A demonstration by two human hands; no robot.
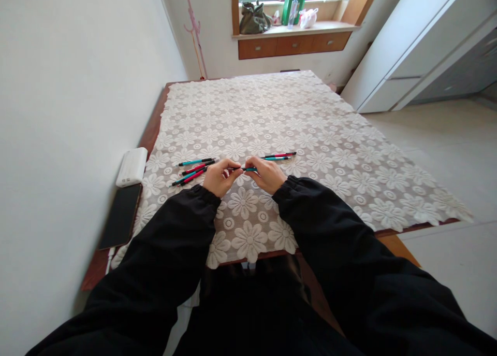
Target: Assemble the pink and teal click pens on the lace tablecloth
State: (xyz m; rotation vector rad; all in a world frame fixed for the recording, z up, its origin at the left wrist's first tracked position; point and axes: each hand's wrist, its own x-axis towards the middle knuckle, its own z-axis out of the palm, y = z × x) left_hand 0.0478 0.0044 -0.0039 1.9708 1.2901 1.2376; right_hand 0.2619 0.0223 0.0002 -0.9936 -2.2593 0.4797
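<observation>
At 6 o'clock on the surface [310, 117], your left hand [218, 176] and right hand [267, 174] pinch a light, stiff, slippery pen [248, 169] by its ends.

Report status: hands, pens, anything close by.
Left hand and right hand both grip one teal pen. Pens lie loose left and right. Phone at table edge.

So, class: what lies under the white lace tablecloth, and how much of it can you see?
Under the lace tablecloth is a brown wooden table; only its left edge and front strip show. The rest of the tabletop is covered, and its legs are out of sight.
</observation>
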